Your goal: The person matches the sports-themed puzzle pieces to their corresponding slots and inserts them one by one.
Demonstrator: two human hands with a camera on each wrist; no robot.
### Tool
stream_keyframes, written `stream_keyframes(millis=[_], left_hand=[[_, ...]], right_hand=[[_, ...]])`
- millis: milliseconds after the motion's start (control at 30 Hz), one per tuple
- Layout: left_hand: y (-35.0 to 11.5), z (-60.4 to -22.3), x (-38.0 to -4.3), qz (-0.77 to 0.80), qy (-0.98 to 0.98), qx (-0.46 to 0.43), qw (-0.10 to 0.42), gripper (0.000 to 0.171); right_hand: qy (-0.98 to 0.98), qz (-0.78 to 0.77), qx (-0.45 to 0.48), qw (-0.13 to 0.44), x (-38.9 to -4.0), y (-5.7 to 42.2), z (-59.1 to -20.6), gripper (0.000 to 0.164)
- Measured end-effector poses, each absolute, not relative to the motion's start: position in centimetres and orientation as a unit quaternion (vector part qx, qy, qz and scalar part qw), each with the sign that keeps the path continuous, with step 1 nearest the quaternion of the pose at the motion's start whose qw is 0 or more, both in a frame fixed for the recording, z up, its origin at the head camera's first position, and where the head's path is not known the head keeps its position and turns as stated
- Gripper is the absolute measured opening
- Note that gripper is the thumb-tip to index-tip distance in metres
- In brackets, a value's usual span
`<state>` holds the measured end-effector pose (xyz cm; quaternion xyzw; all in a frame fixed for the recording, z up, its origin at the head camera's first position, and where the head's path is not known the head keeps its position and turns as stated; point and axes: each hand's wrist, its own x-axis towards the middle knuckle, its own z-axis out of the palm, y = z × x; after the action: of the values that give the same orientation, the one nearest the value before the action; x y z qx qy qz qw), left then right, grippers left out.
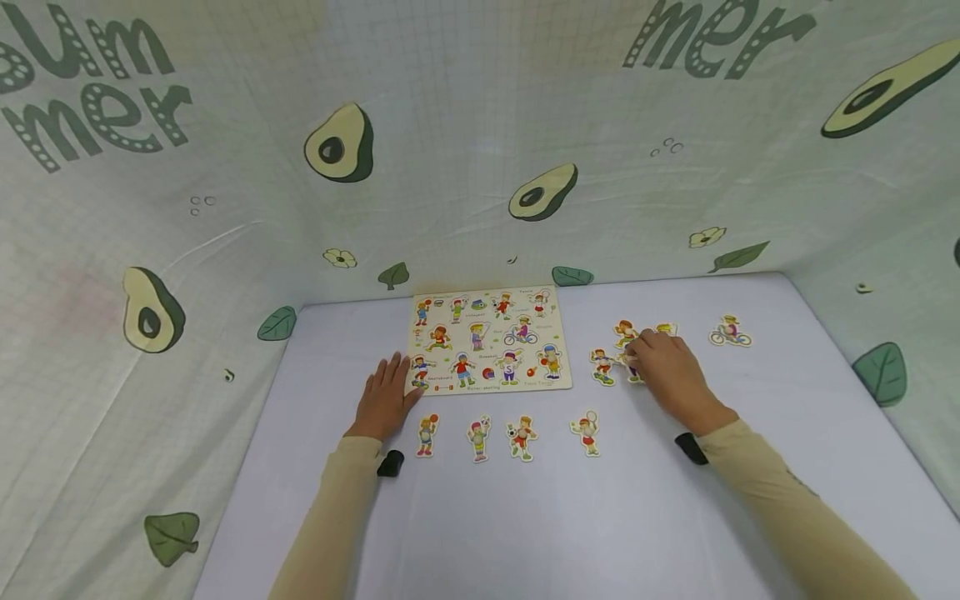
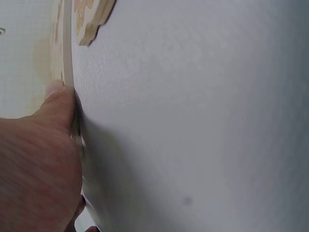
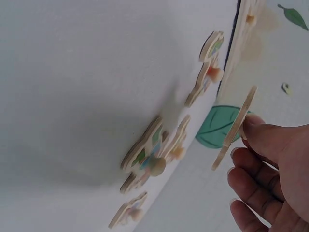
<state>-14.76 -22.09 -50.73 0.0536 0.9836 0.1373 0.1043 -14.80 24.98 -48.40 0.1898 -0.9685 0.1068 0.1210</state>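
Note:
My left hand [image 1: 382,396] lies flat with fingers spread at the left edge of a wooden puzzle board [image 1: 489,387] printed with sports figures. The left wrist view shows its thumb [image 2: 60,104] on the board's edge. To the board's right, my right hand [image 1: 667,375] reaches over a group of loose puzzle pieces. Between its thumb and fingers it pinches a thin wooden puzzle piece [image 3: 235,126], seen edge-on and raised off the table; its picture is hidden. Close by lie a skateboarder piece [image 1: 602,367] and a runner piece [image 1: 625,332].
In front of the board lie a basketball piece [image 1: 427,435], a volleyball piece [image 1: 478,438], a soccer piece [image 1: 521,438] and a tennis piece [image 1: 587,433]. A bicycle piece [image 1: 730,332] sits farther right. A patterned cloth [image 1: 450,150] hangs behind the white table [image 1: 540,525].

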Motion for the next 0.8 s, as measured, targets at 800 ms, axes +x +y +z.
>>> stream_keyframes(millis=[800], left_hand=[[-22.0,-50.9,-14.8,0.139,0.982,0.048,0.117,0.074]], right_hand=[[-0.957,0.088,0.253,0.109,-15.7,18.0,-47.5,0.021]])
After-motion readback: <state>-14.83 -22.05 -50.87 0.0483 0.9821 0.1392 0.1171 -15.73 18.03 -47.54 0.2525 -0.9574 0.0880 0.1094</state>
